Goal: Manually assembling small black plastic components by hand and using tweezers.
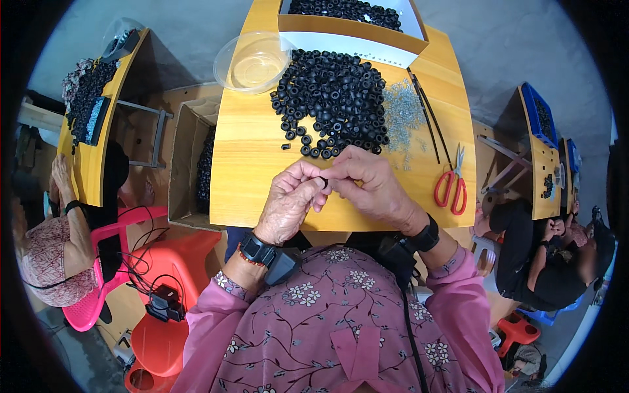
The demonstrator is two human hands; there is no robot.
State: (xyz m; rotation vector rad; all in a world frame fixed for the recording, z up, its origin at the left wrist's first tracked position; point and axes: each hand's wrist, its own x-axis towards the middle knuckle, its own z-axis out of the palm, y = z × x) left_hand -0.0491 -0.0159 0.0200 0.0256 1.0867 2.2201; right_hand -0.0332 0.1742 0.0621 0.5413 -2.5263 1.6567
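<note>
My left hand (293,199) and my right hand (372,185) meet at the near edge of the yellow wooden table (246,164). Pinched in the left fingertips is a small round black cap (324,183). The right thumb and forefinger are closed at the same cap; whether they hold a tiny piece is hidden. Just beyond my hands spreads a heap of black caps (334,98), several with hollow centres. To its right lies a scatter of tiny silvery pieces (401,111), too small to name.
Red-handled scissors (452,183) and thin black rods (427,111) lie right. A clear plastic bowl (252,65) and open box (354,40) stand at the back. A cardboard carton (187,164) and red stool (160,340) are left. People sit at side tables.
</note>
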